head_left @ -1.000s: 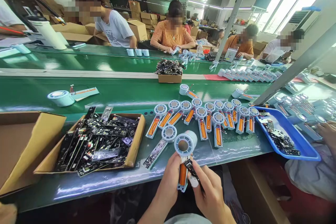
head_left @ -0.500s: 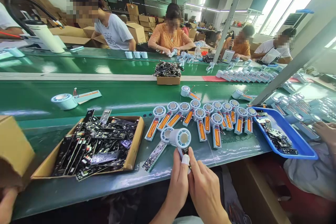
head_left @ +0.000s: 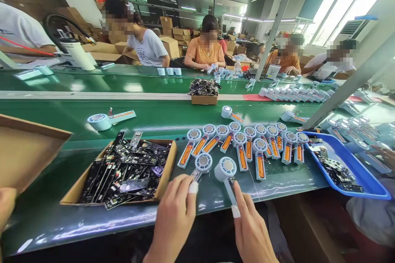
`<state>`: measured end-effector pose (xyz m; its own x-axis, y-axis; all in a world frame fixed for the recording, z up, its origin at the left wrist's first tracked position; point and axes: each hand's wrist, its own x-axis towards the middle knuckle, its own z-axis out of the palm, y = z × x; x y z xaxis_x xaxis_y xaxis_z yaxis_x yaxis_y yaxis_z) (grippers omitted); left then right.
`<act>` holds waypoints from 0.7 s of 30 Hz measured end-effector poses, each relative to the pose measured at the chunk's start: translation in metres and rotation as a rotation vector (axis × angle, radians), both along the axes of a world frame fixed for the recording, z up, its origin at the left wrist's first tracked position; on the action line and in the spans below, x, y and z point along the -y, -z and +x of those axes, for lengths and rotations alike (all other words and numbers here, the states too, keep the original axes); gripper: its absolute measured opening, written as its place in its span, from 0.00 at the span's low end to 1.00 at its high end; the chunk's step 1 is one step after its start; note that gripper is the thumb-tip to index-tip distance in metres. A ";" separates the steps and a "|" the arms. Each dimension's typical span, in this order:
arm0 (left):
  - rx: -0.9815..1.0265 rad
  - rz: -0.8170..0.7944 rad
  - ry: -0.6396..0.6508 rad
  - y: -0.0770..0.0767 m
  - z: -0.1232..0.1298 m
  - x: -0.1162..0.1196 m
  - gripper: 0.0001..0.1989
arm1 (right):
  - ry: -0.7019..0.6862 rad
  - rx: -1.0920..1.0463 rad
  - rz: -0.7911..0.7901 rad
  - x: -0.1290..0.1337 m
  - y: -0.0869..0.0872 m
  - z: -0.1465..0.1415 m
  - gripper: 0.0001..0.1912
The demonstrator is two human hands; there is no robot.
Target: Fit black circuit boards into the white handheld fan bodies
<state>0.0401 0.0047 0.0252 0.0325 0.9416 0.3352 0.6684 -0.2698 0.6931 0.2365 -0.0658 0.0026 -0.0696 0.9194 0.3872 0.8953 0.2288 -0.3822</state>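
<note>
Both hands are hovering low over the green bench (head_left: 92, 213) edge, fingers spread, pinching nothing. Left hand (head_left: 173, 218) is reaching its taped fingertip onto the handle of one fan unit (head_left: 202, 164). Right hand (head_left: 249, 230) is touching the handle of the neighbouring fan (head_left: 226, 169), which is lying flat. Cardboard box of black boards (head_left: 123, 170) is sitting left; blue tray (head_left: 354, 168) right.

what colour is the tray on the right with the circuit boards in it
Blue: the tray is a bright blue plastic, seen best in the head view.
</note>
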 end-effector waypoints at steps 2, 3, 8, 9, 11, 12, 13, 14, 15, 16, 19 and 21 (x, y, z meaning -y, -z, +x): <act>-0.102 0.042 -0.052 0.006 -0.012 -0.007 0.21 | 0.049 0.073 -0.001 0.003 0.007 0.003 0.30; -0.120 0.017 -0.036 0.008 -0.015 -0.009 0.22 | 0.066 0.121 0.002 0.002 0.010 0.002 0.28; 0.011 -0.072 0.106 0.015 -0.001 -0.012 0.25 | 0.110 0.276 -0.065 -0.024 0.000 -0.033 0.16; 0.040 -0.070 0.125 0.015 0.004 -0.011 0.26 | 0.146 0.283 -0.098 -0.033 -0.004 -0.044 0.17; 0.080 -0.062 0.150 0.012 0.010 -0.010 0.26 | 0.246 0.282 -0.176 -0.052 -0.008 -0.065 0.17; 0.093 -0.057 0.160 0.011 0.012 -0.010 0.26 | 0.297 0.281 -0.212 -0.060 -0.008 -0.072 0.14; 0.107 -0.052 0.174 0.010 0.013 -0.010 0.26 | 0.339 0.277 -0.242 -0.065 -0.007 -0.077 0.11; 0.129 -0.047 0.190 0.010 0.012 -0.010 0.25 | 0.361 0.270 -0.261 -0.067 -0.005 -0.078 0.09; 0.161 -0.042 0.204 0.011 0.010 -0.009 0.24 | 0.358 0.259 -0.270 -0.065 -0.002 -0.075 0.08; 0.204 -0.028 0.207 0.015 0.006 -0.008 0.24 | 0.325 0.241 -0.265 -0.060 0.000 -0.068 0.09; 0.327 0.118 0.138 0.035 -0.006 -0.001 0.25 | 0.069 0.141 -0.202 -0.037 -0.004 -0.021 0.11; 0.291 0.233 0.107 0.052 -0.010 0.001 0.23 | -0.087 0.051 -0.188 -0.040 -0.023 0.023 0.12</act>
<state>0.0304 0.0033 -0.0271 -0.0012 0.8353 0.5498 0.4123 -0.5004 0.7613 0.2598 -0.0260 0.0253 -0.1669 0.9647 0.2035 0.8948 0.2349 -0.3797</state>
